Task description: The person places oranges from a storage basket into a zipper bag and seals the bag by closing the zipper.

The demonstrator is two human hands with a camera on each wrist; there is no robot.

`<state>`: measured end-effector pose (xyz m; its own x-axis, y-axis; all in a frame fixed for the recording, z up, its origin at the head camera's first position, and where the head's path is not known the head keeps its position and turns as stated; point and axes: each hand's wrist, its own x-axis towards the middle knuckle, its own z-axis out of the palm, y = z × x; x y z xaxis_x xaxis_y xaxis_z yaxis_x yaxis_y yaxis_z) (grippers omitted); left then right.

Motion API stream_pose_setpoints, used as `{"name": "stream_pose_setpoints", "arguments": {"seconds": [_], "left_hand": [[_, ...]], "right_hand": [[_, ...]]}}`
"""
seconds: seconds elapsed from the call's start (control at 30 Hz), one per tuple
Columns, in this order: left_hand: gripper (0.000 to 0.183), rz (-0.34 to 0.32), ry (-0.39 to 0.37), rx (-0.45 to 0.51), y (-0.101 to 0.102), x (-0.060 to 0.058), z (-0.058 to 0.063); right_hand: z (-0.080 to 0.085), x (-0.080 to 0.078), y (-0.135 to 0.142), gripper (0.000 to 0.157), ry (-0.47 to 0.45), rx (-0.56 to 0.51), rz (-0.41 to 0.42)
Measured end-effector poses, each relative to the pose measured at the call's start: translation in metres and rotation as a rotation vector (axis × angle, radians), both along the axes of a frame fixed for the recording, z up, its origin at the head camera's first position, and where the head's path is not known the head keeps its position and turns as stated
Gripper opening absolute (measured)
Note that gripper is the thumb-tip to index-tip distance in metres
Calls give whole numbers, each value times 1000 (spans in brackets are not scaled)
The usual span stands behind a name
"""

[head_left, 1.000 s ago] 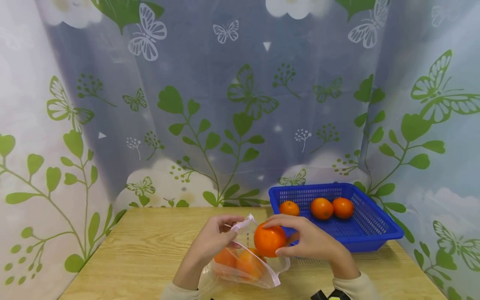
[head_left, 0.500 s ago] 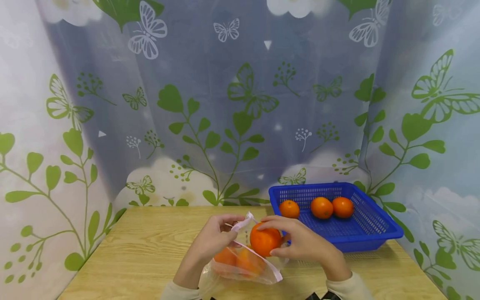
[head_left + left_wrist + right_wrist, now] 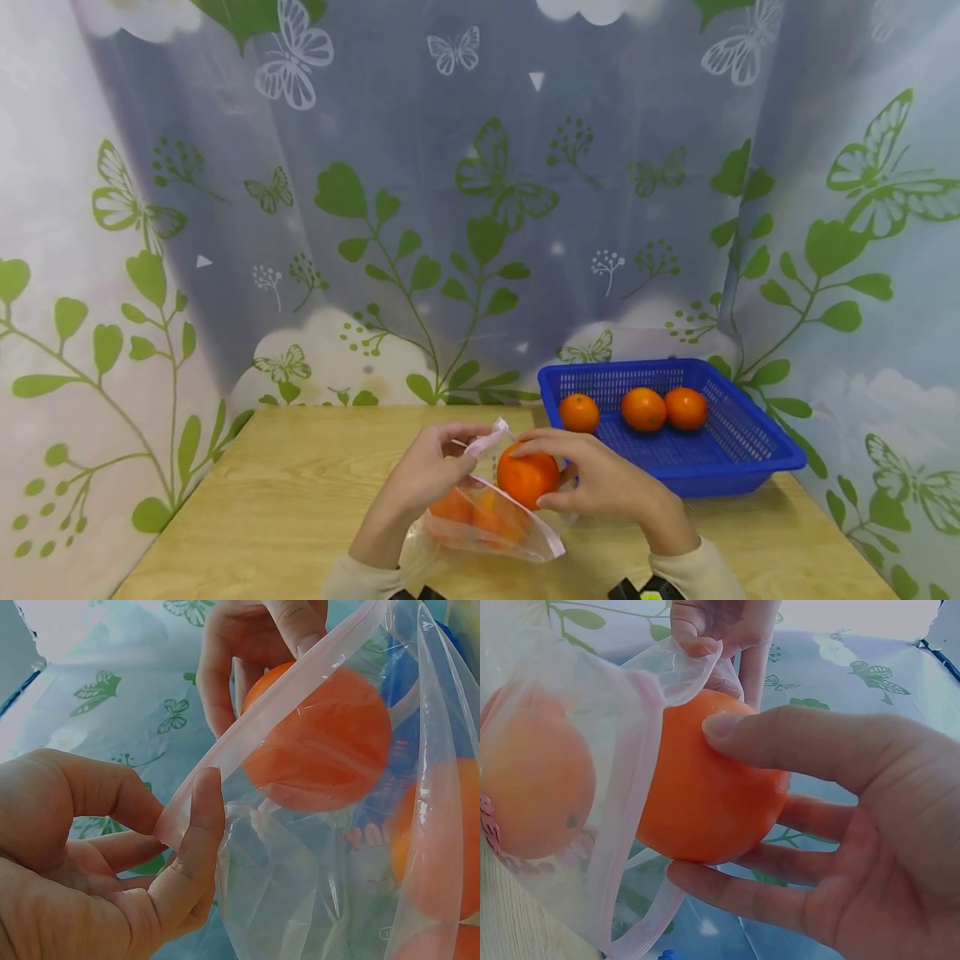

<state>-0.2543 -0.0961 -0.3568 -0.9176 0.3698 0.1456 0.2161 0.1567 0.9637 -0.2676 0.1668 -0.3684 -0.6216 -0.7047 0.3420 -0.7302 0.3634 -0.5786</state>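
A clear plastic bag (image 3: 517, 546) with a pink-edged zip mouth lies on its side on the table, and oranges (image 3: 540, 780) show through its film. My left hand (image 3: 431, 467) pinches one edge of the mouth between thumb and finger and holds it apart. In my right hand (image 3: 611, 483), thumb and fingertips grip another orange (image 3: 527, 478). That orange is right at the bag's mouth, partly inside; in the left wrist view the pink edge crosses in front of it (image 3: 322, 742).
A blue plastic basket (image 3: 720, 483) stands at the back right of the wooden table (image 3: 300, 475), with three oranges (image 3: 643, 409) in it. Behind the table hangs a patterned curtain (image 3: 405, 250) with butterflies and leaves.
My right hand has moved slightly left, carrying the orange further into the bag's mouth. The left hand keeps its pinch on the edge.
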Motion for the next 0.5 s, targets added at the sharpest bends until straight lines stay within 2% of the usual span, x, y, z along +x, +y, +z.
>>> {"name": "stream_pose_setpoints", "arguments": {"seconds": [0.17, 0.5], "left_hand": [[36, 3, 5, 1, 2, -1, 0], [35, 10, -7, -4, 2, -1, 1]], "right_hand": [[-1, 0, 0, 52, -23, -8, 5], [-1, -1, -1, 52, 25, 11, -10]]}}
